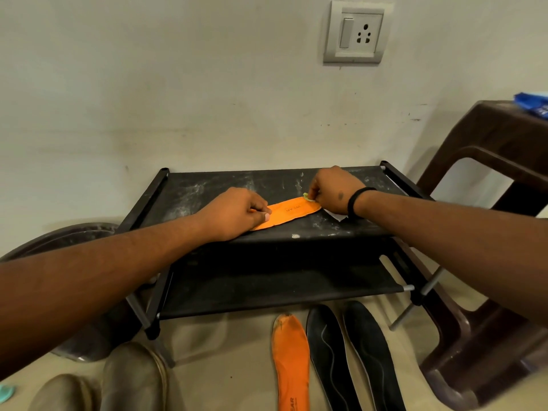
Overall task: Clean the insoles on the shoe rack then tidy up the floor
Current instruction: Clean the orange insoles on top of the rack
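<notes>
Right hand: fingers pinch a small yellow-green cloth against the end of the orange insole. Left hand: curled fingers pin the insole's other end to the dusty shoe rack top shelf. On the floor below lie another orange insole and two black insoles. A brown chair stands just beside the rack.
</notes>
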A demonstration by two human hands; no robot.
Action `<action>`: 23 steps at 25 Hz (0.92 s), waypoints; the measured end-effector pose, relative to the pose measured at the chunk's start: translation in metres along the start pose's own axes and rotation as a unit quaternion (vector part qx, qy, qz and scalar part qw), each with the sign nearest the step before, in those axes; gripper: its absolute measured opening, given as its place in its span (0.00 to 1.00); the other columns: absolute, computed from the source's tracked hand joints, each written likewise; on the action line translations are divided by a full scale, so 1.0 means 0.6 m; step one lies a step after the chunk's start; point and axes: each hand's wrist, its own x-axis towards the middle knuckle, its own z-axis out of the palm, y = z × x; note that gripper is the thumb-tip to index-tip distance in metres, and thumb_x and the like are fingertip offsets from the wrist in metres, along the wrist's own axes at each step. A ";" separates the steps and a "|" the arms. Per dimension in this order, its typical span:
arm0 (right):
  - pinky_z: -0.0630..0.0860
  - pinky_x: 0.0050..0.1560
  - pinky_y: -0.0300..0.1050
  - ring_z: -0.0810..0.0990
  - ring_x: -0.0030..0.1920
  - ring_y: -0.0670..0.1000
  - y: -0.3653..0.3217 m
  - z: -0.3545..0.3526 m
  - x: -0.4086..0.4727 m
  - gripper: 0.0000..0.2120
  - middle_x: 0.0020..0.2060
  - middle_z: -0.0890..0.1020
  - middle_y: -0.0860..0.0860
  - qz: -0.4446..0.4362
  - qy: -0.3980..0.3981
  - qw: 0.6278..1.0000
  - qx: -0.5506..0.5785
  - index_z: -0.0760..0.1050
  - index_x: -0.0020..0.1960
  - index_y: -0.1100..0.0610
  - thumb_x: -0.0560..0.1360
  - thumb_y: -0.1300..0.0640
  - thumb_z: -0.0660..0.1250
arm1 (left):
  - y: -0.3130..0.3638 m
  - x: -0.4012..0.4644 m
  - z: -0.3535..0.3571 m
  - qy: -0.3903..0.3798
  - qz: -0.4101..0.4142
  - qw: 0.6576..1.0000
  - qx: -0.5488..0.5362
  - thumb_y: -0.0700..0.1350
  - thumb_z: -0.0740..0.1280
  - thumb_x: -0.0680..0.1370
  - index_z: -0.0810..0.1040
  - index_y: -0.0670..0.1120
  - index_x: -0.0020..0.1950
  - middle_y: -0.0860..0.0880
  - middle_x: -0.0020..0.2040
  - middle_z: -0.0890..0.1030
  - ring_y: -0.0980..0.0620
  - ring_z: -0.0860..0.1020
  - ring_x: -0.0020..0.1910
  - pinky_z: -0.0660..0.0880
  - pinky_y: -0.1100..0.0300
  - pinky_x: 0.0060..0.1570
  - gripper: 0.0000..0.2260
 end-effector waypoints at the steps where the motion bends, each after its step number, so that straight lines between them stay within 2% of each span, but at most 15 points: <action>1: 0.79 0.58 0.51 0.82 0.52 0.55 0.001 0.000 -0.007 0.12 0.53 0.84 0.54 -0.005 -0.003 1.000 -0.001 0.84 0.53 0.56 0.75 0.65 0.66 | -0.002 0.001 0.001 0.000 -0.002 1.000 0.000 0.47 0.67 0.81 0.84 0.46 0.62 0.49 0.67 0.80 0.52 0.78 0.63 0.73 0.52 0.67 0.12; 6: 0.76 0.59 0.44 0.82 0.54 0.52 -0.041 0.005 -0.046 0.12 0.52 0.85 0.52 -0.080 -0.004 0.996 0.043 0.85 0.51 0.56 0.74 0.66 0.65 | -0.005 0.004 0.002 0.008 -0.005 1.000 0.013 0.48 0.68 0.80 0.85 0.48 0.60 0.49 0.66 0.80 0.52 0.78 0.63 0.73 0.52 0.67 0.11; 9: 0.75 0.60 0.43 0.81 0.54 0.51 -0.068 0.009 -0.055 0.11 0.53 0.84 0.52 -0.123 -0.001 0.991 0.052 0.84 0.52 0.56 0.76 0.64 0.66 | 0.001 0.001 -0.005 0.007 -0.006 0.999 0.046 0.50 0.68 0.80 0.84 0.50 0.61 0.51 0.66 0.80 0.52 0.78 0.63 0.74 0.49 0.66 0.12; 12: 0.77 0.60 0.49 0.81 0.55 0.53 -0.046 0.007 -0.044 0.12 0.55 0.84 0.52 -0.067 -0.003 0.997 0.034 0.84 0.52 0.52 0.75 0.63 0.66 | 0.005 -0.010 -0.028 -0.016 -0.019 0.996 0.089 0.58 0.69 0.78 0.84 0.55 0.61 0.54 0.65 0.80 0.53 0.77 0.62 0.74 0.48 0.64 0.15; 15: 0.78 0.59 0.52 0.81 0.55 0.56 -0.033 0.003 -0.037 0.13 0.55 0.84 0.53 -0.025 -0.001 1.000 0.002 0.84 0.53 0.52 0.74 0.63 0.66 | 0.007 -0.027 -0.067 -0.054 -0.057 0.991 0.111 0.66 0.72 0.71 0.83 0.56 0.61 0.56 0.62 0.81 0.56 0.78 0.57 0.76 0.54 0.60 0.23; 18: 0.77 0.59 0.49 0.81 0.55 0.55 -0.057 0.008 -0.040 0.14 0.54 0.84 0.54 -0.056 0.007 0.998 0.005 0.84 0.54 0.56 0.74 0.66 0.64 | 0.006 -0.036 -0.080 -0.068 -0.072 0.991 0.087 0.62 0.75 0.70 0.83 0.54 0.62 0.55 0.60 0.83 0.58 0.78 0.53 0.76 0.58 0.59 0.23; 21: 0.74 0.60 0.41 0.81 0.56 0.51 -0.088 0.010 -0.054 0.12 0.53 0.85 0.52 -0.100 -0.003 0.992 0.074 0.84 0.52 0.57 0.75 0.66 0.65 | 0.005 -0.042 -0.063 -0.013 -0.076 0.996 0.044 0.59 0.77 0.69 0.84 0.54 0.60 0.54 0.57 0.84 0.57 0.80 0.53 0.78 0.55 0.58 0.21; 23: 0.72 0.58 0.38 0.81 0.56 0.50 -0.080 0.001 -0.052 0.10 0.53 0.85 0.52 -0.098 -0.020 0.991 0.089 0.85 0.51 0.56 0.76 0.64 0.67 | 0.001 -0.043 -0.054 0.016 -0.074 0.997 0.019 0.59 0.78 0.67 0.85 0.53 0.58 0.55 0.56 0.84 0.57 0.80 0.53 0.78 0.54 0.58 0.22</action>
